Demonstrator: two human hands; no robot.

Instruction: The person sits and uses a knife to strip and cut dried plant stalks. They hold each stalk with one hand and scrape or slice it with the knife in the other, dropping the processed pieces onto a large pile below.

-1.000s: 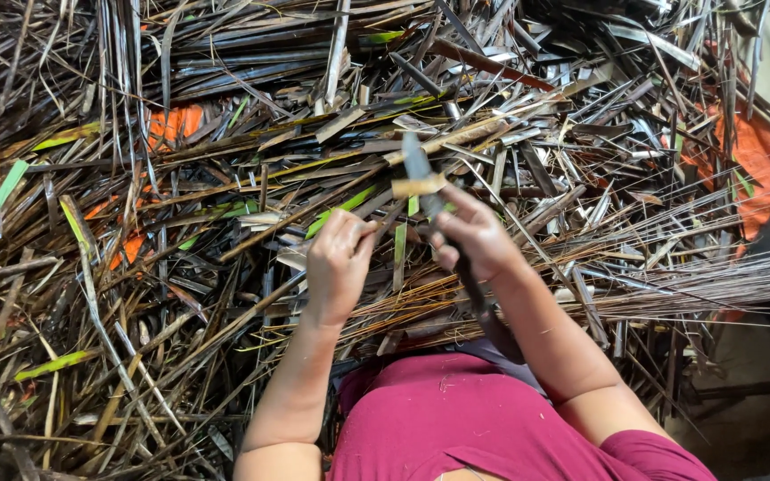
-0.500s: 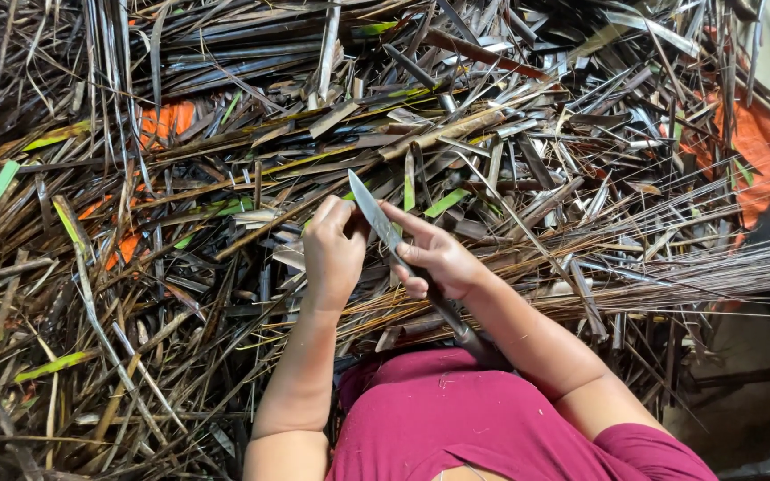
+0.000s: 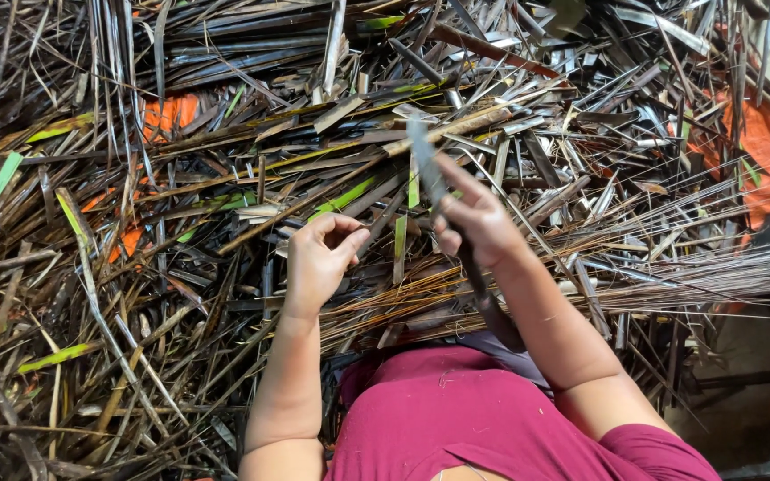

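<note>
Both hands engaged: right hand (image 3: 479, 227) clenched around a long knife (image 3: 428, 174), left hand (image 3: 321, 258) curled on a thin leaf strip (image 3: 400, 233) above the dry frond pile (image 3: 180, 223); advisable to draw the blade away from fingers.

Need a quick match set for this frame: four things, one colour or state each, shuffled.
1. left hand
2. right hand
3. sheet under the pile
4. shirt

a. orange
b. grips a long blade
c. magenta
d. curled over the dry leaf strips

Pairs: 1-d, 2-b, 3-a, 4-c
</note>
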